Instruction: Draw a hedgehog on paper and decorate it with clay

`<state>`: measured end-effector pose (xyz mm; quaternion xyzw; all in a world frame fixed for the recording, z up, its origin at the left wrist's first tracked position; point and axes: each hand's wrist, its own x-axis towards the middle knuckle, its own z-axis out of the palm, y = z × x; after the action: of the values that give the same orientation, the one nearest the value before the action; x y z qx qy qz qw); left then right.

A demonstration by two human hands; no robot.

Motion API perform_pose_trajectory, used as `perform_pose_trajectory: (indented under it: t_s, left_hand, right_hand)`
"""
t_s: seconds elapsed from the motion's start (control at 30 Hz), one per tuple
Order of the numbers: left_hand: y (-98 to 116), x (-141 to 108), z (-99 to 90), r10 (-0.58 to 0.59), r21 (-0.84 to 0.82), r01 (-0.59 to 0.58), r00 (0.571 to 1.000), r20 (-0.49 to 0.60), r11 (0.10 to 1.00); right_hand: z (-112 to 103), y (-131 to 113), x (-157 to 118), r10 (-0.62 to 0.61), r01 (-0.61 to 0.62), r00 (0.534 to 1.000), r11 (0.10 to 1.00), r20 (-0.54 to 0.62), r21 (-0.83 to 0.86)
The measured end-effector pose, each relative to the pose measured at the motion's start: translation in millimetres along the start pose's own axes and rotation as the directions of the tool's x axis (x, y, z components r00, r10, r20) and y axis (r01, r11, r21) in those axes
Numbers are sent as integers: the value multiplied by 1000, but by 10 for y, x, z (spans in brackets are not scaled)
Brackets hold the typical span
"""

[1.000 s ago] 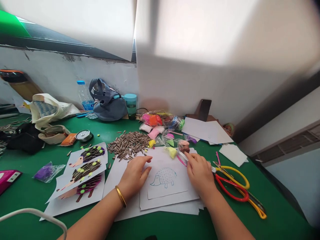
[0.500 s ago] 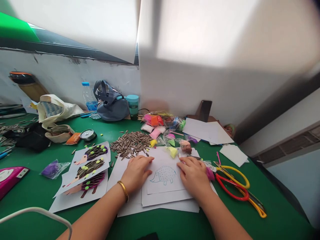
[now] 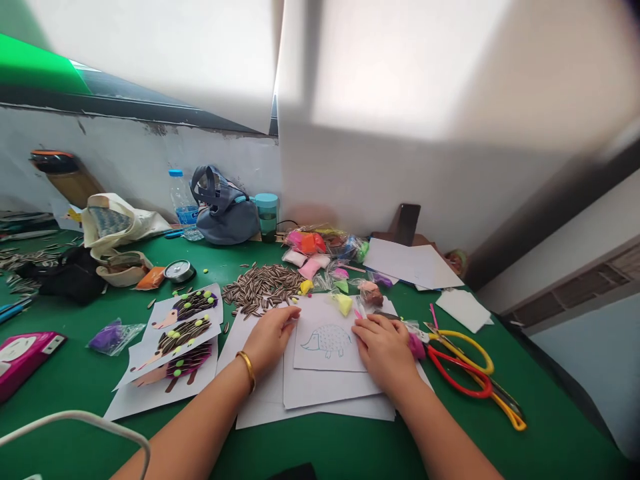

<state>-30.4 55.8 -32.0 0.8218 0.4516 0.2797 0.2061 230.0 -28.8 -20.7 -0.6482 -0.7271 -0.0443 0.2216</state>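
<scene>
A small white sheet bearing a blue hedgehog drawing (image 3: 327,340) lies on larger blank paper (image 3: 330,393). My left hand (image 3: 271,335) rests at its left edge, fingers stretched forward, a gold bangle on the wrist. On its right edge lies my right hand (image 3: 385,347), fingers spread and slightly bent over the paper. A small pink bit shows by the right fingertips; what it belongs to is hidden. Beyond the left fingers spreads a heap of striped sunflower seeds (image 3: 260,287). A yellow clay lump (image 3: 344,305) sits behind the drawing's top edge.
Left are finished hedgehog pictures (image 3: 185,333) with seeds and green dots. Scissors (image 3: 463,360) with red and yellow handles lie right. Bagged coloured clay (image 3: 313,243), a blue bag (image 3: 223,213), a cup (image 3: 267,217) and a phone (image 3: 407,223) stand along the wall.
The hedgehog sheet has slid slightly away from me over the larger paper. My left thumb has drawn closer to the fingers. The view has shifted a little.
</scene>
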Motion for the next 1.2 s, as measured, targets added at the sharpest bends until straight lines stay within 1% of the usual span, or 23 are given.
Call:
perform_pose_trajectory:
  t_s: [0.07, 0.13, 0.2, 0.33, 0.5, 0.9, 1.07, 1.2]
  left_hand:
    - [-22, 12, -5, -36, -32, 35, 999, -33, 999]
    - [-23, 13, -8, -42, -32, 40, 998, -56, 999]
    - [-7, 4, -7, -10, -5, 9, 998, -65, 1000]
    - [34, -15, 2, 71, 58, -68, 997, -42, 996]
    - [49, -6, 20, 113, 94, -112, 994, -8, 989]
    - [73, 13, 38, 106, 139, -106, 994, 7, 985]
    - [75, 13, 31, 102, 139, -101, 995, -1, 985]
    - [73, 15, 28, 91, 146, -90, 996, 5, 985]
  right_hand:
    - [-1, 4, 5, 14, -13, 1000, 1000, -11, 9]
    - [-6, -3, 10, 13, -13, 1000, 1000, -13, 12]
    - [-3, -16, 13, 6, -5, 1000, 1000, -11, 4]
    - [35, -27, 13, 0, -1, 1000, 1000, -20, -25]
    - [81, -22, 15, -4, 4, 1000, 1000, -18, -25]
    - [161, -56, 73, 16, -17, 1000, 997, -18, -78]
    - [168, -52, 70, 16, -18, 999, 999, -29, -50]
    - [186, -40, 75, 29, -29, 999, 999, -16, -37]
